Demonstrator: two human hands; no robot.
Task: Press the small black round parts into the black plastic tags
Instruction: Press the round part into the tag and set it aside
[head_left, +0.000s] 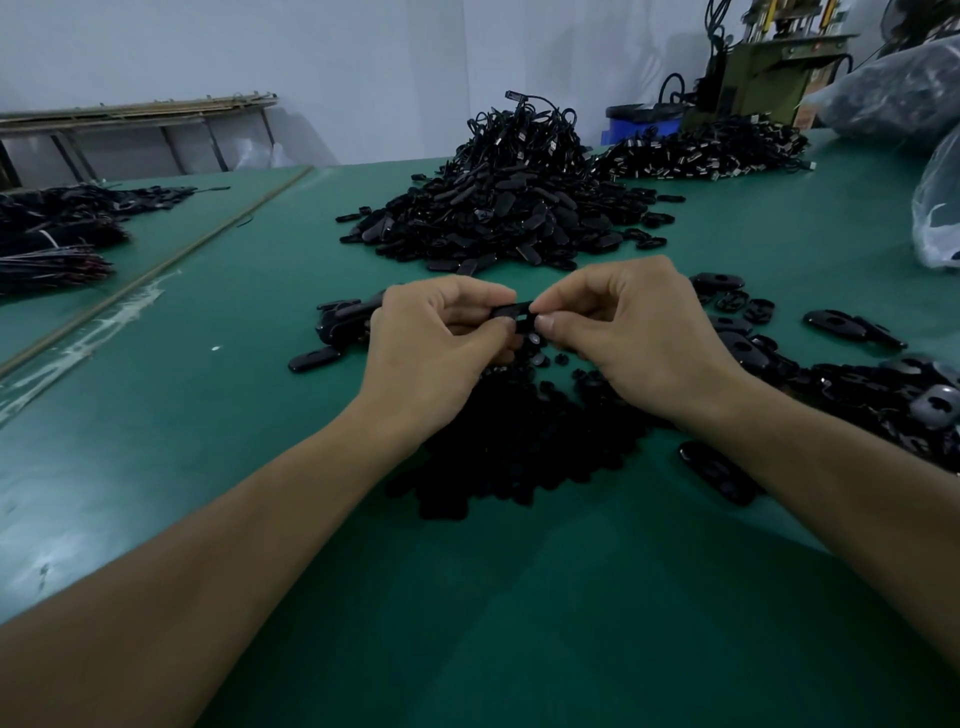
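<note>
A black plastic tag (514, 313) is pinched between the curled fingers of the left hand (436, 343) and right hand (628, 332), above a heap of small black round parts (514, 447), with a tall tag pile (509, 208) beyond.

Black tag (511, 312) is pinched between left hand (431, 338) and right hand (634, 332), above pile of small round parts (509, 441) on green surface (234, 467). Large tag heap (498, 208) is seen beyond.
</note>
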